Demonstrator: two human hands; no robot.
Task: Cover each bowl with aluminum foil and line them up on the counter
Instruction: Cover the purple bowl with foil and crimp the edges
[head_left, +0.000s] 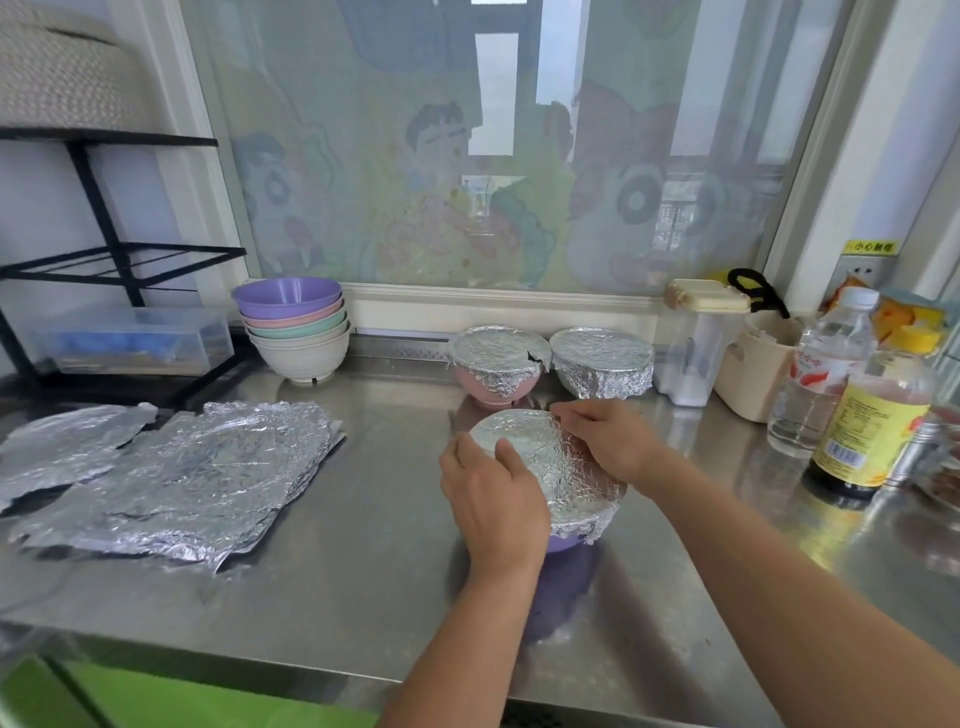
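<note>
Together, left hand (493, 501) and right hand (605, 441) in curled grip round foil-covered bowl (548, 454)

Purple bowl (563, 543) stands upright on the table (363, 571) between left grip (493, 499) and right grip (608, 441), both curled over its rim. A crinkled foil cover (550, 467) is moulded over its top.

Just beyond the grips, pink bowl (491, 392) and pale bowl (602, 366) stand side by side, both foil-covered; the pink bowl's foil is torn at the rim.

Well left of the grips are a stack of uncovered bowls (296, 332) and loose foil sheets (197, 467) lying flat.

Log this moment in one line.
stage: foiling purple bowl | left hand: grips foil | right hand: grips foil | done: pink bowl, neighbour bowl | unwrapped: stack
</note>
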